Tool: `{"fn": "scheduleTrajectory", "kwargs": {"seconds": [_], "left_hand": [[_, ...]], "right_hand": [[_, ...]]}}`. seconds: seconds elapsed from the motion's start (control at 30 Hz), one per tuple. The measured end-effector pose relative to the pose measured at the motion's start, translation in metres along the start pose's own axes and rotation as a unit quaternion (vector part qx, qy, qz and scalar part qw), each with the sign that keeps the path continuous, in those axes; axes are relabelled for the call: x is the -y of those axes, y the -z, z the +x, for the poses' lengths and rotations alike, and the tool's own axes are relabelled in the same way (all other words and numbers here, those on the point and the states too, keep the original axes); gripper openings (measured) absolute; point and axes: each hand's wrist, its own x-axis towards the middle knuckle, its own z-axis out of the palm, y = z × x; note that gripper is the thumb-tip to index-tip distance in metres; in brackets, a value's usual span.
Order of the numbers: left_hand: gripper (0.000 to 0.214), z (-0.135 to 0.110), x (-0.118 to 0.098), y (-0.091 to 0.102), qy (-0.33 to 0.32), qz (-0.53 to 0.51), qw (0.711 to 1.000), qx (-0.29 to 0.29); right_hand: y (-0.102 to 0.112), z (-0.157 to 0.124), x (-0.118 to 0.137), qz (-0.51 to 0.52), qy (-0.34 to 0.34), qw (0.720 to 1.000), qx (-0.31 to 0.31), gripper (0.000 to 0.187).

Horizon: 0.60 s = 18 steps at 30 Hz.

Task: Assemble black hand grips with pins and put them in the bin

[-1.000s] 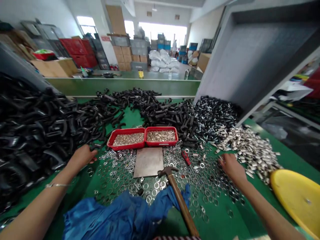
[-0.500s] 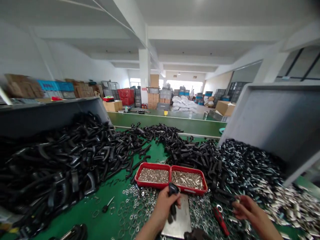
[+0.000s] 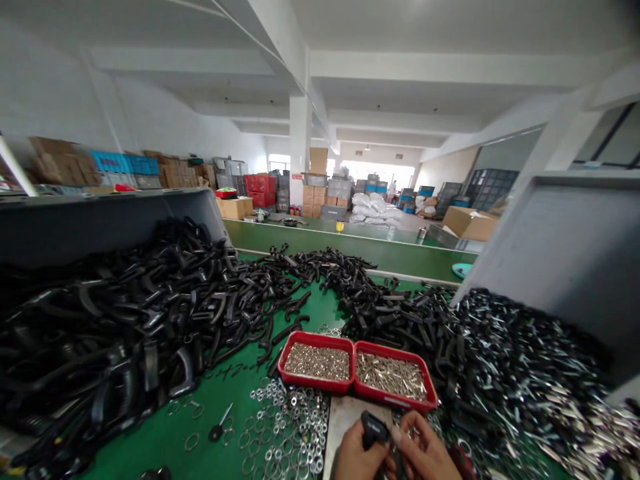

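Observation:
At the bottom edge my left hand (image 3: 356, 455) grips a curved black plastic piece (image 3: 373, 429) and holds it upright over a grey metal plate (image 3: 345, 417). My right hand (image 3: 425, 450) is closed against the same piece from the right, its fingers pinched at its side; anything small in them is hidden. Two red trays sit just beyond: the left red tray (image 3: 316, 362) and the right red tray (image 3: 393, 377), both filled with small metal parts. Loose metal rings (image 3: 285, 433) lie on the green table (image 3: 210, 400) to the left of my hands.
A big heap of black curved pieces (image 3: 110, 333) fills the left, spilling from a grey bin (image 3: 100, 220). Small black and silver parts (image 3: 520, 373) pile up on the right below a tilted grey bin (image 3: 570, 267). A small screwdriver (image 3: 220, 427) lies among the rings. Boxes and crates stand far back.
The view has tilted up from the table. My left hand picked up a black piece from the heap and brought it to the plate; my right hand came in from the right to meet it.

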Motion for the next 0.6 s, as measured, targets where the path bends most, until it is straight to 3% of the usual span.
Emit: {"fn": "scheduleTrajectory", "kwargs": {"seconds": [0.2, 0.27, 0.4, 0.5, 0.6], "left_hand": [[0.051, -0.018, -0.011, -0.005, 0.057, -0.025, 0.994, 0.088], [0.049, -0.025, -0.017, -0.002, 0.049, -0.002, 0.993, 0.111], [0.050, -0.020, -0.023, 0.008, 0.050, 0.072, 0.982, 0.165], [0.046, -0.017, -0.023, 0.013, 0.022, 0.123, 0.979, 0.162], [0.040, -0.020, -0.025, 0.012, -0.031, 0.180, 0.973, 0.138]], "right_hand": [[0.006, -0.020, -0.007, 0.087, -0.049, 0.995, 0.017, 0.047], [0.011, -0.025, -0.002, 0.174, -0.099, 0.976, 0.080, 0.044], [0.032, -0.029, 0.005, 0.221, -0.160, 0.957, 0.101, 0.045], [0.043, -0.036, 0.002, 0.235, -0.166, 0.950, 0.122, 0.041], [0.045, -0.042, -0.007, 0.174, -0.117, 0.972, 0.105, 0.044]]}}
